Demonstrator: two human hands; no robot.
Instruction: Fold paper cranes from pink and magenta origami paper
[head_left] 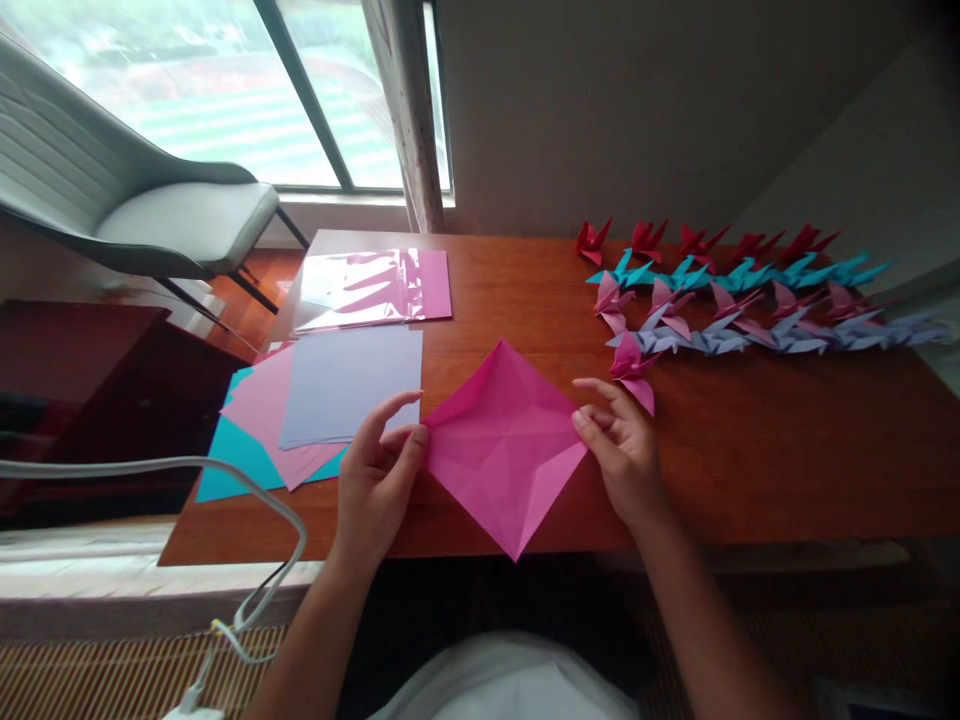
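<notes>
A creased pink square of paper (506, 445) sits diamond-wise near the front edge of the wooden table (750, 470). My left hand (379, 470) pinches its left corner between thumb and fingers. My right hand (622, 445) pinches its right corner, with the index finger stretched out. Just beyond my right hand lies a pink folded crane (634, 372).
Rows of folded paper cranes (750, 290) in red, teal, pink and lilac fill the table's right back. A stack of flat sheets (322, 400) and a shiny plastic packet (379, 288) lie at the left. A white cable (247, 490) and a grey chair (150, 215) are at the left.
</notes>
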